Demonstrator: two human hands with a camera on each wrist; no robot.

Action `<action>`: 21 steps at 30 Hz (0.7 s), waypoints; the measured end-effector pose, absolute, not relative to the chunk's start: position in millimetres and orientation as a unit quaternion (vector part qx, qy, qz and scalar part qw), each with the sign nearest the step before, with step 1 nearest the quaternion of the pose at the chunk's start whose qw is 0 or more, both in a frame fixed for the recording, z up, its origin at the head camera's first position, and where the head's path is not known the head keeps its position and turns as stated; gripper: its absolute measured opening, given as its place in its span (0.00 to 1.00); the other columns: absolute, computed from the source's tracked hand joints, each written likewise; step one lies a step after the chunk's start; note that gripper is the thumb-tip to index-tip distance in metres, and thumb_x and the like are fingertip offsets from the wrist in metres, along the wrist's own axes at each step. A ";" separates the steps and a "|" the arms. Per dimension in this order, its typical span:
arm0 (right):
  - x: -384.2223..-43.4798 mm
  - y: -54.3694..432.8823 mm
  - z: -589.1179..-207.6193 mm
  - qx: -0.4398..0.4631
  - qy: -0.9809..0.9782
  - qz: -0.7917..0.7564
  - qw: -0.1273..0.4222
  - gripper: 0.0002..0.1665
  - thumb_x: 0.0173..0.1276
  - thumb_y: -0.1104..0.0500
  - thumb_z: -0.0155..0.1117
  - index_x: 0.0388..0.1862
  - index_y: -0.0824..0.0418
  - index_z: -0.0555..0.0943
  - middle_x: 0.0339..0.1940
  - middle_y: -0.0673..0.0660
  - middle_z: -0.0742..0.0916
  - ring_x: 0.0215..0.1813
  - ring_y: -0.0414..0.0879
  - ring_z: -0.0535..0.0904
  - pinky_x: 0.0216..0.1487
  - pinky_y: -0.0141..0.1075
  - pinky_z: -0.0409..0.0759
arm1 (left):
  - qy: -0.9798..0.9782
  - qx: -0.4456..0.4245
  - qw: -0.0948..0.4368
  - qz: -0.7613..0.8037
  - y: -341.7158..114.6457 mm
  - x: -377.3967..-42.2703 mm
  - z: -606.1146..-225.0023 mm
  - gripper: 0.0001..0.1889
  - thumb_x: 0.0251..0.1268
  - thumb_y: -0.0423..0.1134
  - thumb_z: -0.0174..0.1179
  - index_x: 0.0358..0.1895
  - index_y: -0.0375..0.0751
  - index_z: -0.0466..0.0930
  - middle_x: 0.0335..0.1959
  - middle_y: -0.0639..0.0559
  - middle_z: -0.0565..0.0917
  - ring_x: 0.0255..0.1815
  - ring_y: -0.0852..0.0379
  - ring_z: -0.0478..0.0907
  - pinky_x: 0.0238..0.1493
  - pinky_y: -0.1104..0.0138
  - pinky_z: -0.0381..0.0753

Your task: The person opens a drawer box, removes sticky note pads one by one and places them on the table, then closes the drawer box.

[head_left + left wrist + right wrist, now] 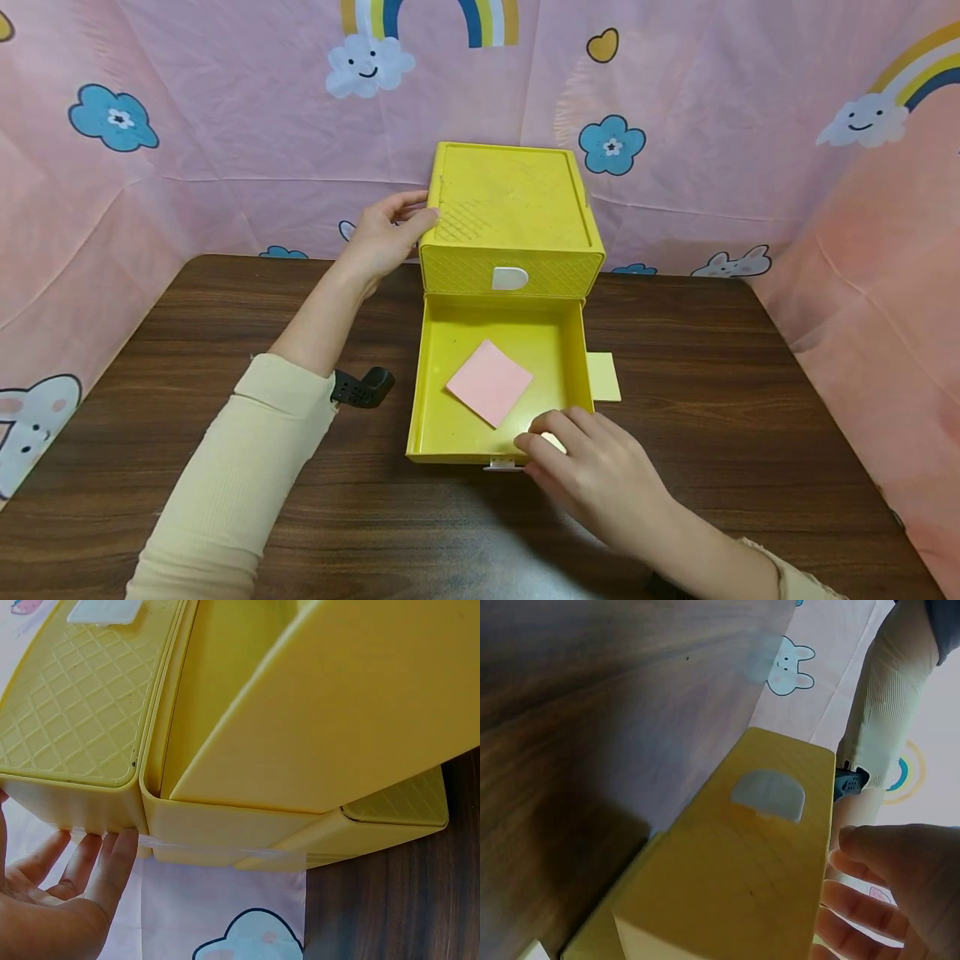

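Note:
A yellow drawer box [510,196] stands at the back of the table with one drawer [416,392] pulled out. Inside that drawer lies a pink square of paper [489,383]. My left hand [382,237] presses the upper left side of the box, fingers fairly straight along the wall and thumb at the top edge. At the drawer's front right corner is my right hand [600,475], its fingers loosely bent over the rim and reaching inside. A small pale patch shows between those fingers; what it is, I cannot tell. The right thumb stands apart from the fingers in the right wrist view.
A pale yellow paper square [604,377] sticks out to the right of the drawer on the dark wooden table [712,400]. White tabs [510,278] mark the drawer fronts. Another closed drawer [409,799] sits below. Pink patterned cloth [247,117] hangs behind and at both sides.

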State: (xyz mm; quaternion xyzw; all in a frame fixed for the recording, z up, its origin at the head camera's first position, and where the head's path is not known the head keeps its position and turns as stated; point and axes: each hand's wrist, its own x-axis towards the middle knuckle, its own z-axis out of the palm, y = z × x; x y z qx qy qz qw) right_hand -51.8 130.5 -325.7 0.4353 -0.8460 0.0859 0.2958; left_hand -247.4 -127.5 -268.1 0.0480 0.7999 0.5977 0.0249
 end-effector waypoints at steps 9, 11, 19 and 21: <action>-59.7 132.4 -311.9 0.437 -0.860 0.035 0.263 0.23 0.46 0.56 0.75 0.43 0.53 0.79 0.40 0.50 0.81 0.34 0.45 0.76 0.33 0.35 0.79 | 0.799 0.051 0.023 0.599 -127.6 -247.0 -268.2 0.26 0.66 0.47 0.53 0.66 0.49 0.65 0.61 0.48 0.69 0.50 0.55 0.72 0.47 0.65 0.80; -61.8 132.0 -308.7 0.440 -0.859 0.032 0.259 0.24 0.46 0.56 0.75 0.44 0.53 0.78 0.41 0.50 0.81 0.35 0.45 0.76 0.33 0.35 0.80 | 0.799 0.051 0.023 0.599 -127.6 -247.2 -268.3 0.26 0.66 0.47 0.53 0.66 0.49 0.65 0.61 0.48 0.69 0.51 0.55 0.72 0.47 0.65 0.80; -68.8 131.5 -299.6 0.454 -0.859 0.008 0.236 0.28 0.47 0.51 0.74 0.48 0.54 0.78 0.44 0.52 0.82 0.41 0.47 0.79 0.38 0.38 0.81 | 0.801 0.051 0.021 0.596 -127.9 -247.8 -268.8 0.26 0.65 0.48 0.53 0.67 0.49 0.64 0.61 0.48 0.69 0.52 0.55 0.71 0.47 0.65 0.79; -70.1 130.6 -297.5 0.457 -0.861 0.008 0.225 0.28 0.47 0.50 0.74 0.48 0.54 0.78 0.44 0.52 0.82 0.41 0.47 0.79 0.38 0.37 0.81 | 0.801 0.052 0.020 0.596 -128.1 -248.1 -268.9 0.26 0.66 0.47 0.53 0.67 0.48 0.64 0.61 0.48 0.69 0.52 0.55 0.71 0.47 0.65 0.80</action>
